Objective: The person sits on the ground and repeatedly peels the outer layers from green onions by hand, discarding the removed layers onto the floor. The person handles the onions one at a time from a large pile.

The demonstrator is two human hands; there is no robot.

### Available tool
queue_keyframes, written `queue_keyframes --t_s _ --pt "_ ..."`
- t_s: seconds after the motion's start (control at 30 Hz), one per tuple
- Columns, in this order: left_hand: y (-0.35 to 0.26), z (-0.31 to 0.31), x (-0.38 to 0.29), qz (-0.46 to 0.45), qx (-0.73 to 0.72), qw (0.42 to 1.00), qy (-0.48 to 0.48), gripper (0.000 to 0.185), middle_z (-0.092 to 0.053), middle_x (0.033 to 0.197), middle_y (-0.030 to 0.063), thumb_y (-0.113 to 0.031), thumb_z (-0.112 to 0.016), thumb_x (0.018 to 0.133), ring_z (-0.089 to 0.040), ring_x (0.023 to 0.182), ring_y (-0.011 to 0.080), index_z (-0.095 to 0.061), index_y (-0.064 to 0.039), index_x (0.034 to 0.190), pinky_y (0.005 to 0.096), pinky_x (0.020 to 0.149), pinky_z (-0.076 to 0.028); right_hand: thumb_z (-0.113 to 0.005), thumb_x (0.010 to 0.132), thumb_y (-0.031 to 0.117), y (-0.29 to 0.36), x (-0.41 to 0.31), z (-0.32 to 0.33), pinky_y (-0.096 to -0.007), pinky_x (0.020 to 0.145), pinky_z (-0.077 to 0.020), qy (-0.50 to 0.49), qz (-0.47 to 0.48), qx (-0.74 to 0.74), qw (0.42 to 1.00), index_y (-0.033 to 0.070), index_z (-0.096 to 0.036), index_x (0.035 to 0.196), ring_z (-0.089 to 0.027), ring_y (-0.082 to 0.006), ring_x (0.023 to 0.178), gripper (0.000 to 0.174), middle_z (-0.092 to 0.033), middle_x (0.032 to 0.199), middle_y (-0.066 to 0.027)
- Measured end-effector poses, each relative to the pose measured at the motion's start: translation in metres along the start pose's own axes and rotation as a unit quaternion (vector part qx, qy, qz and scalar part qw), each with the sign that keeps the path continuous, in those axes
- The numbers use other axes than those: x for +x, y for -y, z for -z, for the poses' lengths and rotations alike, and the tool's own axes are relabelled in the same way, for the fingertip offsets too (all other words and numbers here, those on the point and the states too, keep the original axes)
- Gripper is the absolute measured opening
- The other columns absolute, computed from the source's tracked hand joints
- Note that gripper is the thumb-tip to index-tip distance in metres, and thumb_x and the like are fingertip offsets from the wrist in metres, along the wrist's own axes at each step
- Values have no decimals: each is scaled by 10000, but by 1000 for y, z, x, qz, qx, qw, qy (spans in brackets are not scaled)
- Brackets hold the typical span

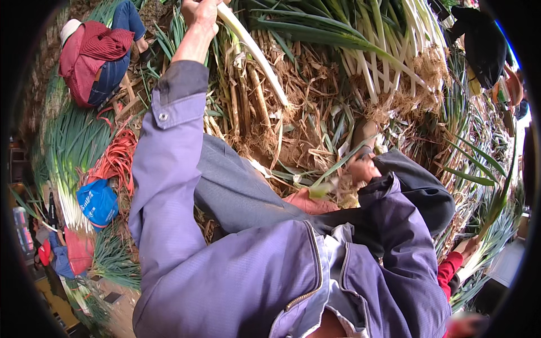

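Observation:
At the top of the view, my left hand [200, 19] grips a large green onion [253, 48] by its upper shaft. The white stalk slants down to the right and ends in a root tuft near the middle. My right hand [362, 171] is low over my bent right leg, its fingers curled and partly blurred. Just left of it is a blurred yellow-green leaf scrap [323, 190]; whether the fingers hold it is unclear. Unpeeled onions with brown, dry sheaths [245, 93] stand before me on the left. Cleaned onions with white stalks [380, 63] lie in a pile ahead on the right.
Dry husks [312, 97] cover the ground between my legs. On the left are orange-red straps [120, 158], a blue plastic bag [98, 203] and more green onions [69, 169]. A person in a red top [91, 63] sits at upper left. A red sleeve [449, 270] shows at right.

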State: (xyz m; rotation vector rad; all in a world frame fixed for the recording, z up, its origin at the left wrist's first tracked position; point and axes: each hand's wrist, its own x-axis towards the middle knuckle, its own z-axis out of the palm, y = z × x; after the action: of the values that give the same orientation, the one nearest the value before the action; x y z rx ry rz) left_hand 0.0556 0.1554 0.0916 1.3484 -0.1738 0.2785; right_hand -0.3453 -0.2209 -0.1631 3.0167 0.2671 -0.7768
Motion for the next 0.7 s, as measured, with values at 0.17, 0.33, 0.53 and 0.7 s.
queue_keyframes --t_s 0.17,0.33,0.53,0.7 --pt "-20 -32 -57 38 33 999 -12 454 -674 934 207 62 -744 786 -719 753 310 -432 20 1113 435 667 -640 -675 840 185 73 63 204 -461 762 -451 -428 49 210 877 -29 -466 1276 -530 -330 884 529 -544 983 -192" --pt "-21 -67 -112 77 -96 988 91 317 -671 934 165 3 -701 853 -707 844 333 -470 -10 1070 468 728 -625 -614 931 342 149 104 302 -482 660 -489 -499 81 233 831 -9 -465 1096 -596 -360 752 415 -593 895 -209" --pt "-12 -41 -97 213 -235 948 7 279 -510 651 -4 -352 -587 974 -516 567 156 -484 -101 907 364 584 -467 -527 1000 363 161 100 282 -470 523 -442 -320 167 398 843 2 -413 900 -578 -376 588 391 -552 644 -234" --pt "-1 -26 -83 243 -357 896 102 307 -529 629 -19 -348 -600 964 -523 510 150 -543 -135 751 306 442 -427 -425 1035 440 159 86 294 -274 536 -387 -131 219 611 749 23 -519 969 -451 -90 617 432 -482 686 25"
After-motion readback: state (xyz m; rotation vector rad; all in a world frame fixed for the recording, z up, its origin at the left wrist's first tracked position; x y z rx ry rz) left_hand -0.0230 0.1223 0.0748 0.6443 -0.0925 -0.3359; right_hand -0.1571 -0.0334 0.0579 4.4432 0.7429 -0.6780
